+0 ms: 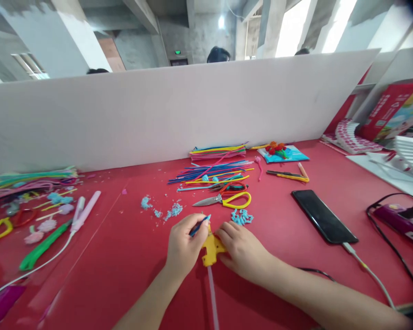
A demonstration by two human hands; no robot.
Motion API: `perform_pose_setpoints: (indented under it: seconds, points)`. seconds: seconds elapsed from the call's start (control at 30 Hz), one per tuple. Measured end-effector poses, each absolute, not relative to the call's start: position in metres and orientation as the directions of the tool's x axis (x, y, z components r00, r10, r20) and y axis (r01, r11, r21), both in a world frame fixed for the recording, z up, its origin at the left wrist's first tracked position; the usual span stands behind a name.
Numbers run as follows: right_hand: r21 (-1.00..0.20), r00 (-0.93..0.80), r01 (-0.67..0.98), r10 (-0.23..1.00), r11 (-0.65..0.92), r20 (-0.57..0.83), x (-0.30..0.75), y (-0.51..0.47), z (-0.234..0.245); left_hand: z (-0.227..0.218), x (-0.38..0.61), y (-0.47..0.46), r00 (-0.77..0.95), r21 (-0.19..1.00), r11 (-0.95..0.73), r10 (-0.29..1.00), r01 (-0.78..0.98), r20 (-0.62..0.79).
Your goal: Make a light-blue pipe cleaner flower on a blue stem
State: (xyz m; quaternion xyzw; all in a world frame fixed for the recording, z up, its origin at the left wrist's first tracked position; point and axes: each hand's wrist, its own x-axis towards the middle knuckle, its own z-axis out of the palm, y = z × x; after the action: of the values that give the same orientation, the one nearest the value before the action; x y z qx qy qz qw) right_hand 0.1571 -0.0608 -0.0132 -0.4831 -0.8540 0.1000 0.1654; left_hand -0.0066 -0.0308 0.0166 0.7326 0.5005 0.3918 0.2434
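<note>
My left hand (183, 245) pinches a short dark blue stem (197, 227), likely a piece of pipe cleaner, with a light blue tip. It is held right beside the nozzle end of a yellow glue gun (210, 252). My right hand (246, 250) is closed round the handle of that gun, which points away from me. A clear glue stick (212, 293) runs out of its back towards me. Just beyond my hands lie a pile of short light blue pieces (242, 217), some blue fluff (174, 210) and yellow-handled scissors (223, 200).
Several coloured pipe cleaners (213, 174) lie before a white partition (158, 114). A black phone (323, 215) is charging at right, near a purple power strip (399, 222). At left are a pink-handled corded tool (86, 211) and a green tool (44, 247). Hair of people (218, 54) shows above the partition.
</note>
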Motion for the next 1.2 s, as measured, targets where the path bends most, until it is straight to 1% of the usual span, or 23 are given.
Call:
perform_pose_setpoints:
  seconds: [0.13,0.23,0.33,0.47,0.53,0.6,0.63,0.67,0.73,0.8,0.9,0.97,1.03,1.1,1.2]
  points:
    - [-0.282,-0.501,0.802,0.850,0.527,0.164,0.148,-0.062,-0.014,0.026,-0.012,-0.029,0.142,0.751,-0.381,0.920,0.539,0.364]
    - [-0.281,-0.537,0.784,0.832,0.553,0.139,0.146,-0.062,-0.016,0.029,-0.015,-0.027,0.122,0.763,-0.373,0.922,0.528,0.366]
    - [-0.305,-0.537,0.781,0.835,0.545,0.118,0.147,-0.063,-0.015,0.029,-0.016,-0.026,0.133,0.761,-0.375,0.923,0.530,0.362]
    - [-0.378,-0.530,0.754,0.838,0.537,0.134,0.157,-0.065,-0.006,0.028,-0.016,-0.026,0.142,0.730,-0.378,0.920,0.570,0.365]
    - [-0.406,-0.525,0.742,0.839,0.533,0.141,0.166,-0.061,0.001,0.025,-0.017,-0.025,0.150,0.699,-0.401,0.907,0.593,0.393]
    - [-0.421,-0.487,0.761,0.863,0.493,0.132,0.181,-0.050,0.010,0.020,-0.019,-0.023,0.163,0.657,-0.442,0.882,0.610,0.443]
    - [-0.442,-0.433,0.783,0.893,0.439,0.120,0.191,-0.040,0.015,0.018,-0.019,-0.022,0.167,0.638,-0.461,0.869,0.617,0.467]
    - [-0.473,-0.339,0.813,0.936,0.340,0.091,0.203,-0.028,0.020,0.015,-0.020,-0.021,0.175,0.622,-0.477,0.858,0.621,0.484]
    - [-0.468,-0.187,0.862,0.980,0.196,0.067,0.234,0.003,0.031,0.010,-0.019,-0.019,0.199,0.599,-0.505,0.841,0.621,0.502]
    - [-0.440,-0.007,0.897,0.998,0.033,0.059,0.271,0.041,0.041,0.006,-0.018,-0.018,0.236,0.581,-0.530,0.830,0.617,0.506]
    - [-0.402,0.269,0.885,0.963,-0.236,0.028,0.328,0.092,0.047,0.003,-0.018,-0.017,0.281,0.564,-0.564,0.812,0.604,0.512]
    - [-0.389,0.408,0.846,0.912,-0.365,0.031,0.359,0.115,0.046,0.002,-0.020,-0.016,0.292,0.555,-0.575,0.804,0.601,0.517]
    - [-0.396,0.501,0.803,0.864,-0.446,0.044,0.380,0.129,0.041,0.002,-0.022,-0.015,0.290,0.543,-0.578,0.800,0.610,0.525]
    - [-0.426,0.546,0.770,0.836,-0.475,0.056,0.392,0.137,0.034,0.001,-0.025,-0.013,0.286,0.532,-0.573,0.801,0.624,0.527]
    - [-0.516,0.564,0.732,0.820,-0.445,0.093,0.396,0.144,0.027,0.000,-0.026,-0.011,0.278,0.528,-0.569,0.800,0.631,0.531]
